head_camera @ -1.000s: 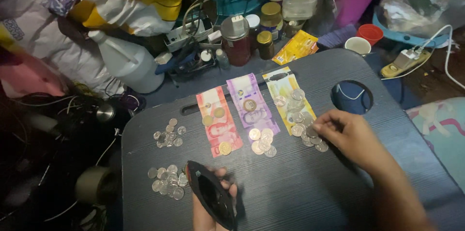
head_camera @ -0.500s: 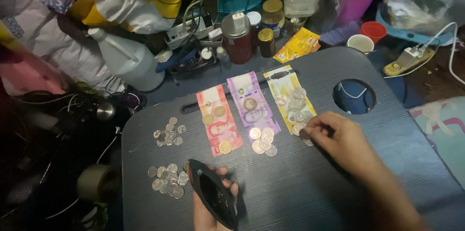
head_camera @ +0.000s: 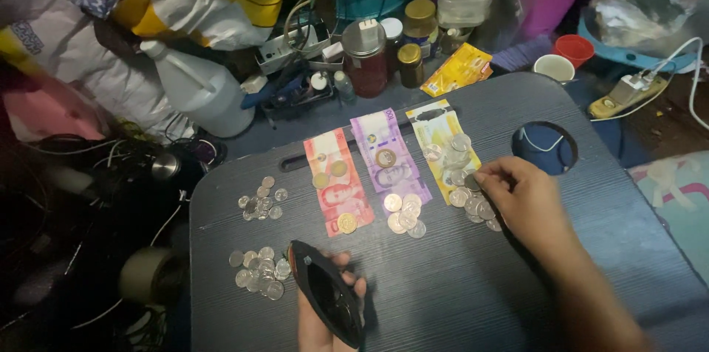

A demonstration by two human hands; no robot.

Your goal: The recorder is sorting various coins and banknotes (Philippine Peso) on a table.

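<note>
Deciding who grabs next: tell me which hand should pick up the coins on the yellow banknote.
Right hand: probably, its fingers already touch those coins, while the left hand holds the open coin purse.

Two bare hands, left hand (head_camera: pixel 325 315), right hand (head_camera: pixel 526 200), bare forearms, no sleeves, rings or watch

left hand (head_camera: pixel 325 322): black pouch (head_camera: pixel 325 294) | right hand (head_camera: pixel 524 200): touching silver coins (head_camera: pixel 476 204)

Dim, perhaps cluttered floor (head_camera: pixel 310 123)
</note>
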